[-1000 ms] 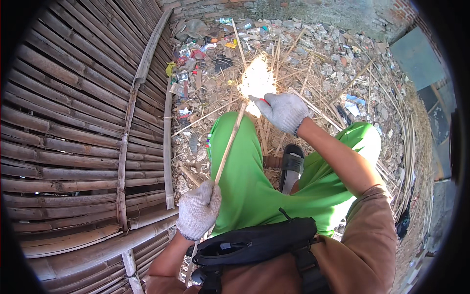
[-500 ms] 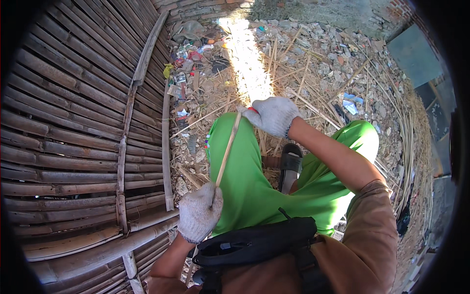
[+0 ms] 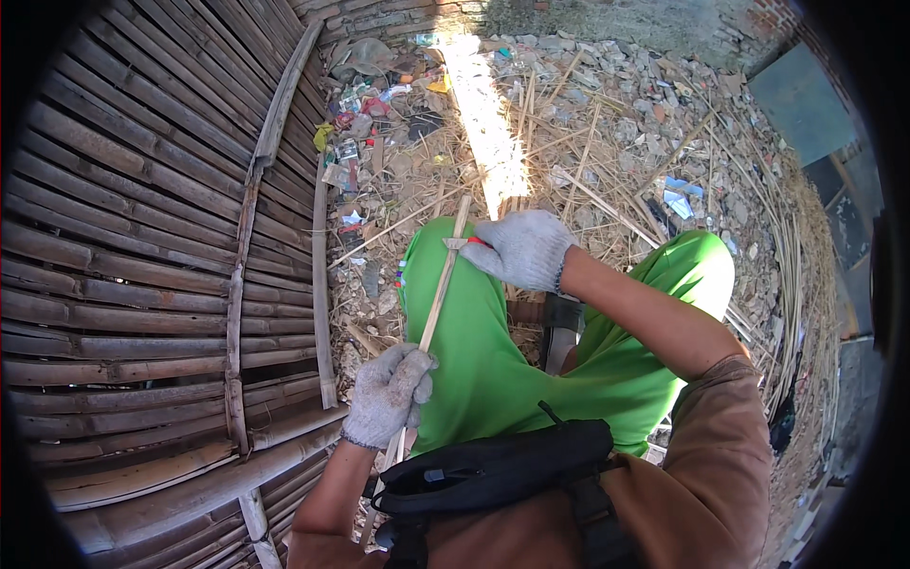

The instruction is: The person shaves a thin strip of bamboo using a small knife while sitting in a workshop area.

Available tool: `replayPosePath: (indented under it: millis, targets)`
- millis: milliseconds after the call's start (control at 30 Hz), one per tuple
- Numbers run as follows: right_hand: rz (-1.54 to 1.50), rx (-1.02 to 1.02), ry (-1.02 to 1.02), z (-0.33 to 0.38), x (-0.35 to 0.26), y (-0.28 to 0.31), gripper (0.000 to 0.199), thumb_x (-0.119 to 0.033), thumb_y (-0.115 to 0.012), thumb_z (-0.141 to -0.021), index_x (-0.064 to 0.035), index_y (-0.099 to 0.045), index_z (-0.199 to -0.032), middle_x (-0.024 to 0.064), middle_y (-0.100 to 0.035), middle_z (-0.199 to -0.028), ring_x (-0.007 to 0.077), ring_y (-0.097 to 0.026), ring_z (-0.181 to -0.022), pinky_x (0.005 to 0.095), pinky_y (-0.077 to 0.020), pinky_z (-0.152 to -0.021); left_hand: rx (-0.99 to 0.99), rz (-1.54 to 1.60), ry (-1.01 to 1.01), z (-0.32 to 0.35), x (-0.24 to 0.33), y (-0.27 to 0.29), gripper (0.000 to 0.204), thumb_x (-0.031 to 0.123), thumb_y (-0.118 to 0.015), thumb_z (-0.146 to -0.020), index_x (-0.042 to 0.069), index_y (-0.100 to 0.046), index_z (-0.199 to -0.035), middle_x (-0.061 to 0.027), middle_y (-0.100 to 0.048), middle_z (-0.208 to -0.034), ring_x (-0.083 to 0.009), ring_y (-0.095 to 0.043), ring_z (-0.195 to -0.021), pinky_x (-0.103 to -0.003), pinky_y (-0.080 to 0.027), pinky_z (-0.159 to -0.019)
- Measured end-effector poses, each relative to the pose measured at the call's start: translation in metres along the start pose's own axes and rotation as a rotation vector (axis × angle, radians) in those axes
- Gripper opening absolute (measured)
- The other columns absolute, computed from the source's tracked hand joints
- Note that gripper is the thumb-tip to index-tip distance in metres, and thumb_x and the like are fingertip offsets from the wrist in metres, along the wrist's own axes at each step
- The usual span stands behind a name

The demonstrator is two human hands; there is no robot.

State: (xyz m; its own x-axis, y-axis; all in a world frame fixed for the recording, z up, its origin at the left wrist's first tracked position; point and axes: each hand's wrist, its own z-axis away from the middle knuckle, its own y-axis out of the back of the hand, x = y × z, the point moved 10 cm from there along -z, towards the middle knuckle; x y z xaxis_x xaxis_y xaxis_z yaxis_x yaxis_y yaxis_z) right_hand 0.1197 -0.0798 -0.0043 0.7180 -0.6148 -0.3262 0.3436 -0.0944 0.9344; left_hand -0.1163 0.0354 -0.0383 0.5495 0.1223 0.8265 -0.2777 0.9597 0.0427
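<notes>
Gripping a bamboo strip (image 3: 441, 284) low, the left hand (image 3: 387, 396) clamps it; the right hand (image 3: 524, 248) presses a small blade (image 3: 463, 244) against it, beside the bamboo panel (image 3: 142, 284).

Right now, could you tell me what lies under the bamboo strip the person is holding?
Under the bamboo strip lies the green-trousered left thigh; a blade in the right hand crosses it. The left hand covers its lower part, and the thigh hides the ground below.
</notes>
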Motion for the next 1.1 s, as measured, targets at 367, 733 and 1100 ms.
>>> replayPosePath:
  millis: [367, 733, 1100]
  targets:
    - [-0.012, -0.109, 0.045, -0.012, 0.007, -0.002, 0.073, -0.071, -0.036, -0.108, -0.0118, -0.079, -0.101, 0.0230, -0.077, -0.094, 0.0439, -0.075, -0.092, 0.0536, -0.0600, -0.087, -0.009, 0.096, 0.007, -0.002, -0.008, -0.002, 0.025, 0.028, -0.066, -0.108, 0.003, -0.071, -0.106, 0.0007, -0.059, -0.067, -0.0078, -0.048, -0.045, -0.026, -0.037, -0.039]
    - [0.091, 0.043, -0.055, -0.042, 0.061, 0.007, 0.073, -0.071, -0.036, -0.107, -0.0113, -0.078, -0.100, 0.0228, -0.077, -0.095, 0.0440, -0.076, -0.092, 0.0544, -0.0597, -0.086, -0.098, 0.454, -0.026, -0.003, -0.011, -0.009, 0.026, 0.021, -0.062, -0.110, -0.004, -0.067, -0.107, -0.0012, -0.052, -0.058, -0.0136, -0.041, -0.036, -0.032, -0.033, -0.037]
    - [-0.082, 0.163, 0.081, -0.022, 0.028, -0.005, 0.069, -0.068, -0.038, -0.109, -0.0107, -0.076, -0.100, 0.0234, -0.075, -0.087, 0.0462, -0.074, -0.087, 0.0563, -0.0589, -0.082, -0.309, 0.803, 0.012, 0.000, -0.033, -0.024, 0.026, 0.023, -0.057, -0.112, -0.002, -0.066, -0.111, 0.0011, -0.052, -0.059, -0.0133, -0.039, -0.035, -0.032, -0.028, -0.039]
